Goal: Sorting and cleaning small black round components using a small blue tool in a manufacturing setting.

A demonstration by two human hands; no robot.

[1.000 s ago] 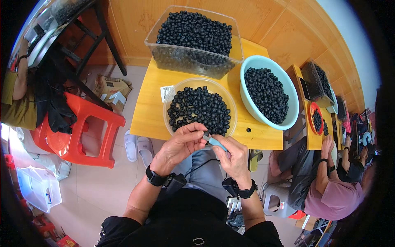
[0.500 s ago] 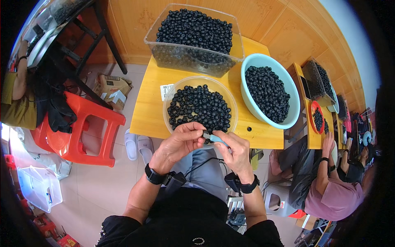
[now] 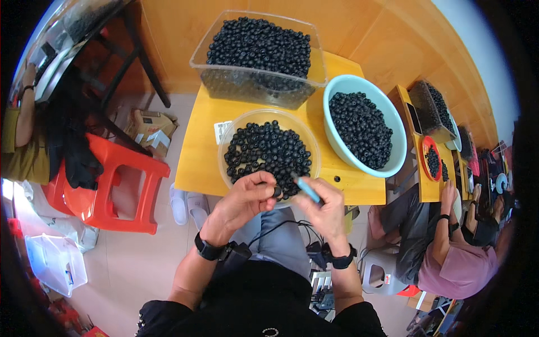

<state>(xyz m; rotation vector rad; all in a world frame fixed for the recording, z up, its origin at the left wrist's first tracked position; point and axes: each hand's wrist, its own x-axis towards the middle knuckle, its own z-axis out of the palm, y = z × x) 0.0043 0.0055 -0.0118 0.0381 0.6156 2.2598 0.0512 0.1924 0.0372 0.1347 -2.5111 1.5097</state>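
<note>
Partly hidden, a dark bead (image 3: 277, 191) sits pinched in the left hand (image 3: 242, 202); the right hand (image 3: 325, 210) grips a blurred blue-handled tool (image 3: 308, 190).

Your right hand (image 3: 324, 210) can pass over the near right corner of the yellow table (image 3: 368, 194), up to the blue basin (image 3: 398, 129). Ahead, the clear bin (image 3: 224, 84) blocks you just behind the round tub (image 3: 269, 111); your left hand (image 3: 240, 201) has room left of that tub.
</note>
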